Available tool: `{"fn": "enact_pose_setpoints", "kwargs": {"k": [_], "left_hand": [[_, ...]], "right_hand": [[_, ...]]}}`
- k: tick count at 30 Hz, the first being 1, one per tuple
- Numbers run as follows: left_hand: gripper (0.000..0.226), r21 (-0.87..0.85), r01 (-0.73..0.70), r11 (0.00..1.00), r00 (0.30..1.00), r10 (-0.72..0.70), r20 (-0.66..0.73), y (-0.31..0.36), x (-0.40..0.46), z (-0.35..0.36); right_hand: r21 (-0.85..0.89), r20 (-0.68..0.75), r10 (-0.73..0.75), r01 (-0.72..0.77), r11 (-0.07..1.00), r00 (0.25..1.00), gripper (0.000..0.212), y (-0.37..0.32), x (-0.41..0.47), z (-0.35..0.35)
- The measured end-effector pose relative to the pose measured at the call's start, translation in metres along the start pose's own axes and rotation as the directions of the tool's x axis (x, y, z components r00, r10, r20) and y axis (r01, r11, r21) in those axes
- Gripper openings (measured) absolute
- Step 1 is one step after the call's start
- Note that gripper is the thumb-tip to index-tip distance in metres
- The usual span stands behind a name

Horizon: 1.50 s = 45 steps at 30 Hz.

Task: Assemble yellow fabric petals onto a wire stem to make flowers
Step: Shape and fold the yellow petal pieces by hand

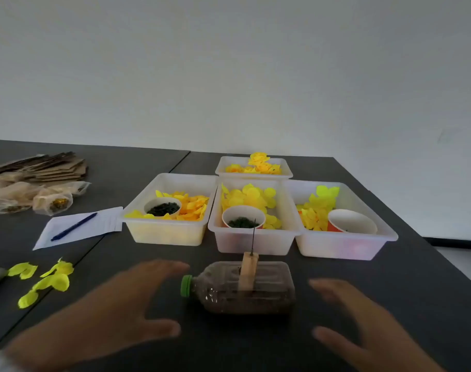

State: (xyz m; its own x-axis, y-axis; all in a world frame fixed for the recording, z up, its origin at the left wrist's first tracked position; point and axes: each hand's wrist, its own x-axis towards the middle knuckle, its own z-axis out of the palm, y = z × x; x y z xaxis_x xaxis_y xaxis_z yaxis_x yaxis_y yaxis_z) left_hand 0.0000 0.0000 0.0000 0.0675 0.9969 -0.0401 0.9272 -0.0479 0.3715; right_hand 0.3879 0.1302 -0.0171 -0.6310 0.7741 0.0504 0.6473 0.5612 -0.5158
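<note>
Hands first: the left hand [116, 307] and the right hand [363, 323] are both spread flat with straight fingers, each grip empty, hovering low over the dark grey desk [390, 291] on either side of a clear plastic bottle with a green cap [245, 288]. The bottle lies on its side, partly filled with dark brown matter, probably soil or sand, though the blur makes that uncertain. Neither hand appears to touch it.

A small upright wooden block [249, 269] stands on the bottle, and a thin dark wire stem [253, 237] rises from its top, bare of petals.

Behind the bottle sit three translucent white plastic trays in a row. The left tray [167, 234] holds orange-yellow fabric petals [194, 206] and a white paper cup of dark green bits [163, 208]. The middle tray [256, 242] holds round yellow fabric petals [250, 196] and a second cup of green bits [243, 218]. The right tray [341, 245] holds greenish-yellow petals [321, 208] and an orange-sided paper cup [352, 221]. A fourth, smaller tray [253, 171] behind them carries finished yellow flowers [260, 162].

On the desk to the left lie loose lime-yellow petals [46, 279], a white paper sheet [84, 224] with a blue pen [73, 226] on it, clear plastic bags [27, 197] and flat brown cardboard pieces [49, 166].
</note>
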Motion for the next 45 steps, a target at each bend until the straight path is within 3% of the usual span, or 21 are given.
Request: {"fn": "enact_pose_setpoints", "kwargs": {"k": [2,3,5,8,12,16,22,31,37,38,40,42,45], "left_hand": [[0.112,0.088,0.04,0.995,0.976,-0.058,0.209,0.015,0.03,0.013],[0.117,0.14,0.043,0.989,0.961,-0.079,0.265,0.016,0.045,0.026],[0.124,0.172,0.047,0.984,0.966,-0.088,0.242,0.012,0.066,0.05],[0.125,0.144,0.063,0.988,0.992,-0.078,0.101,-0.001,0.08,0.071],[0.109,0.114,0.044,0.992,0.998,-0.039,-0.045,-0.004,0.09,0.08],[0.104,0.135,-0.045,0.99,0.997,0.053,-0.054,0.019,0.108,0.084],[0.098,0.052,-0.199,0.979,0.978,0.201,-0.049,0.083,0.157,0.102],[0.101,0.15,-0.284,0.947,0.957,0.289,-0.01,0.145,0.197,0.131],[0.095,-0.024,-0.299,0.954,0.954,0.3,0.03,0.139,0.193,0.128],[0.093,-0.063,-0.326,0.943,0.945,0.327,0.016,0.134,0.189,0.122],[0.084,-0.136,-0.369,0.92,0.93,0.366,-0.047,0.119,0.176,0.105],[0.069,-0.204,-0.37,0.906,0.926,0.343,-0.159,0.096,0.164,0.081],[0.043,-0.269,-0.341,0.901,0.906,0.237,-0.352,0.055,0.148,0.04]], "right_hand": [[0.011,0.12,0.091,-0.093,0.996,0.989,0.103,-0.039,0.032,0.031],[0.003,0.131,0.054,-0.055,0.998,0.99,0.111,-0.034,0.046,0.046],[0.014,0.171,-0.001,-0.002,1.0,0.985,0.117,-0.024,0.062,0.065],[0.03,0.083,0.013,-0.015,0.999,0.996,0.114,-0.003,0.074,0.08],[0.184,-0.098,-0.054,0.072,0.98,0.994,0.09,0.01,0.082,0.087],[0.213,-0.169,-0.033,0.069,0.975,0.985,0.091,0.033,0.067,0.071],[0.195,-0.261,0.106,-0.056,0.979,0.959,0.093,0.085,0.022,0.028],[0.183,-0.255,0.259,-0.217,0.959,0.932,0.094,0.124,-0.022,-0.009],[0.101,-0.183,0.303,-0.288,0.952,0.935,0.106,0.121,-0.022,-0.008],[0.093,-0.209,0.339,-0.326,0.941,0.917,0.112,0.119,-0.025,-0.009],[0.116,-0.404,0.396,-0.383,0.917,0.825,0.112,0.113,-0.032,-0.005],[0.169,-0.622,0.345,-0.31,0.936,0.703,0.088,0.092,-0.028,0.006],[0.052,-0.625,0.087,-0.069,0.996,0.776,0.07,0.043,0.001,0.038]]}}
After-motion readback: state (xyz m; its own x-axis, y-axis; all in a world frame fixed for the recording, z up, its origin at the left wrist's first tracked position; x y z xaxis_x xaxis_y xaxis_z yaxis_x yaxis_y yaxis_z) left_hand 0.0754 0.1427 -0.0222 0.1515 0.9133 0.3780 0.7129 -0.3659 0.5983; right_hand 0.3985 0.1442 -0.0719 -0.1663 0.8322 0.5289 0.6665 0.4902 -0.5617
